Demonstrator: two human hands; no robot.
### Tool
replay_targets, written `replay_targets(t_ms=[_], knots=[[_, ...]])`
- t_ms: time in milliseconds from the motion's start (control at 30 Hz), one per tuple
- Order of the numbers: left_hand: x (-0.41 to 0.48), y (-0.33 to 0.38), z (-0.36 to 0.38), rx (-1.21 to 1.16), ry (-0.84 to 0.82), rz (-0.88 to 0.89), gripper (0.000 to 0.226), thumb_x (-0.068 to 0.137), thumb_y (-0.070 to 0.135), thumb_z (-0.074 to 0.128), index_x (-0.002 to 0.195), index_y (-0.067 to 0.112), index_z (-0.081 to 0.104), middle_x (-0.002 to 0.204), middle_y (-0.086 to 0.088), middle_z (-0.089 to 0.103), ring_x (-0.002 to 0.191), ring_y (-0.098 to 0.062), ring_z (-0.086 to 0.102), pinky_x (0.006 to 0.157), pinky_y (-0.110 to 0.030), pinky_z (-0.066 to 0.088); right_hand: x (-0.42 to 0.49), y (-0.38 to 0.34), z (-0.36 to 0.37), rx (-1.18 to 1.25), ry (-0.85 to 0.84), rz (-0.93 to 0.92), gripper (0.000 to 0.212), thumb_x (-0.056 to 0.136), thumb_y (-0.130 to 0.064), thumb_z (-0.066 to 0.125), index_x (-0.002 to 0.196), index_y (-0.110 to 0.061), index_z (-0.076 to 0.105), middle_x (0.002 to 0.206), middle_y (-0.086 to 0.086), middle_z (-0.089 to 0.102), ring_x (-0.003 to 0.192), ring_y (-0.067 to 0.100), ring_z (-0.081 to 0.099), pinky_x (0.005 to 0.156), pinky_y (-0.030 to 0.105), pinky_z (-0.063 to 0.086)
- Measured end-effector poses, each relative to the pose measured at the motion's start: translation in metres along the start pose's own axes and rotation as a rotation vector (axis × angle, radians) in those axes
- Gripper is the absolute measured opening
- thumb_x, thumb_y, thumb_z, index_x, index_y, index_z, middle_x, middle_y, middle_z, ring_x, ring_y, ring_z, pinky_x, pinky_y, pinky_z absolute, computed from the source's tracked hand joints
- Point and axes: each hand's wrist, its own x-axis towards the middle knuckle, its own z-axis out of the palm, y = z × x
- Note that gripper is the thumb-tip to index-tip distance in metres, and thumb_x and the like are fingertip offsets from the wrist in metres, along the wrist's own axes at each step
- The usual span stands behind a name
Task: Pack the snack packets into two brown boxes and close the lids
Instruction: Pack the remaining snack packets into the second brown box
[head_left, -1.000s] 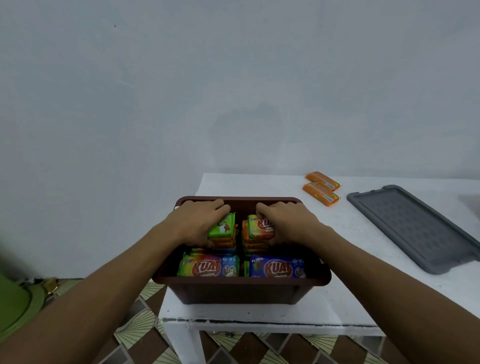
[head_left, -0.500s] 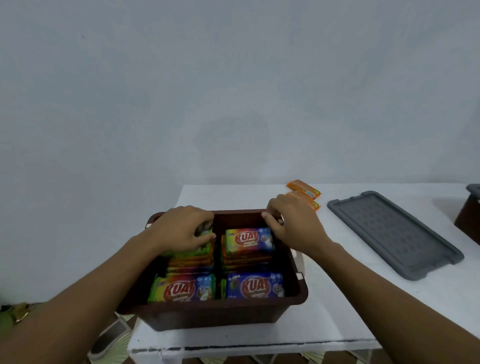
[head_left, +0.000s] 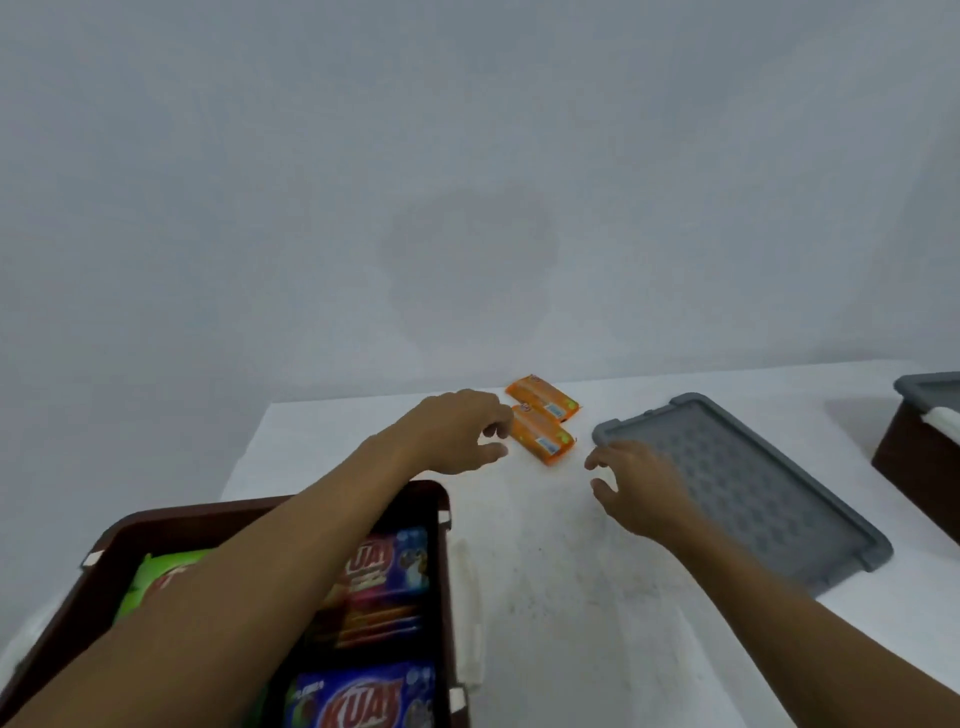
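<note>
Left hand (head_left: 457, 431) and right hand (head_left: 639, 483) spread, holding nothing.
Left hand just beside orange snack packets (head_left: 543, 423) at the surface's (head_left: 545, 571) far edge; right over grey lid (head_left: 769, 499); brown box (head_left: 444, 571) at near-left corner.

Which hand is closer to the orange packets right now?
The left hand, right beside the nearer orange packet. The right hand is farther off, over a corner of the grey lid.

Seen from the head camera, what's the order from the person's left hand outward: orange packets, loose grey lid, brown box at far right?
From the left hand:
1. Orange packets, right at its fingertips.
2. Grey lid, farther to the right, flat on the table.
3. Brown box, at the far right edge.
</note>
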Motion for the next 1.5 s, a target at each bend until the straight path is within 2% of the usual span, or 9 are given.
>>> replay_targets(t_ms=[233,500,633,867,1067,1133,1200,1300,1500], knots=[[0.082,0.01,0.036,0.365,-0.37,-0.017,0.054,0.091,0.042,0.06,0.138,0.023,0.041,0.138,0.0,0.043,0.117,-0.024,0.05,0.078,-0.036,0.042,0.044,0.051,-0.001,0.078,0.011,-0.009,0.019,0.094,-0.018,0.042,0.098,-0.028,0.058,0.101,-0.005,0.057,0.101,0.019,0.051,0.085,0.032,0.039],[0.14,0.024,0.079,0.219,-0.357,-0.421,0.108,0.062,0.086,0.056,0.143,0.018,0.036,0.148,-0.013,0.036,0.129,-0.034,0.039,0.093,-0.043,0.043,0.084,0.08,0.004,0.159,-0.022,-0.01,0.026,0.093,-0.016,0.045,0.11,-0.024,0.063,0.113,-0.002,0.061,0.106,0.019,0.047,0.089,0.04,0.042],[0.143,0.02,0.079,0.171,-0.28,-0.405,0.082,0.069,0.058,0.072,0.134,0.02,0.041,0.129,-0.008,0.052,0.109,-0.026,0.052,0.072,-0.033,0.041,0.114,0.069,0.009,0.17,-0.064,-0.029,0.025,0.094,-0.019,0.047,0.115,-0.026,0.059,0.117,-0.001,0.058,0.114,0.021,0.046,0.093,0.044,0.037],[0.119,-0.015,0.026,-0.146,-0.181,-0.455,0.047,0.088,0.024,0.052,0.133,0.021,0.04,0.101,-0.012,0.054,0.086,-0.029,0.058,0.067,-0.036,0.047,0.147,0.036,0.034,0.155,-0.236,-0.093,0.055,0.094,-0.052,0.042,0.145,-0.037,0.028,0.15,0.005,0.035,0.132,0.029,0.038,0.103,0.052,0.033],[0.078,-0.044,0.002,-0.709,-0.02,-0.741,0.014,0.091,0.013,0.049,0.093,0.016,0.062,0.098,-0.01,0.067,0.086,-0.028,0.069,0.062,-0.036,0.061,0.15,0.006,0.044,0.071,-0.108,-0.05,0.061,0.076,-0.053,0.063,0.124,-0.021,0.041,0.107,0.008,0.057,0.103,0.031,0.054,0.074,0.037,0.042],[0.062,-0.05,-0.003,-0.836,0.056,-0.774,0.012,0.091,0.012,0.048,0.094,0.015,0.06,0.098,-0.011,0.068,0.087,-0.028,0.069,0.064,-0.037,0.061,0.151,-0.003,0.03,0.262,-0.117,0.087,0.05,0.078,-0.052,0.06,0.111,-0.017,0.046,0.09,0.008,0.059,0.089,0.035,0.06,0.068,0.036,0.044],[0.047,-0.054,-0.008,-0.977,0.141,-0.79,0.013,0.09,0.011,0.047,0.097,0.012,0.059,0.098,-0.014,0.067,0.087,-0.028,0.068,0.063,-0.036,0.06,0.149,-0.011,0.012,0.791,-0.24,0.257,0.043,0.087,-0.046,0.057,0.108,-0.008,0.052,0.08,0.013,0.069,0.076,0.035,0.069,0.062,0.04,0.053],[0.022,-0.06,-0.016,-1.151,0.242,-0.771,0.013,0.087,0.009,0.046,0.092,0.012,0.058,0.09,-0.014,0.069,0.078,-0.024,0.069,0.064,-0.038,0.06,0.131,-0.019,-0.009,1.314,-0.461,0.342,0.027,0.094,-0.019,0.049,0.115,-0.001,0.052,0.089,0.022,0.072,0.082,0.039,0.072,0.06,0.041,0.058],[-0.036,-0.067,-0.036,-1.268,0.371,-0.681,0.005,0.09,0.016,0.057,0.088,0.014,0.053,0.081,-0.007,0.066,0.076,-0.021,0.065,0.066,-0.035,0.057,0.077,-0.067,-0.036,1.5,-0.405,0.369,0.028,0.092,-0.011,0.055,0.118,-0.006,0.048,0.11,0.024,0.065,0.089,0.041,0.071,0.065,0.042,0.057]])
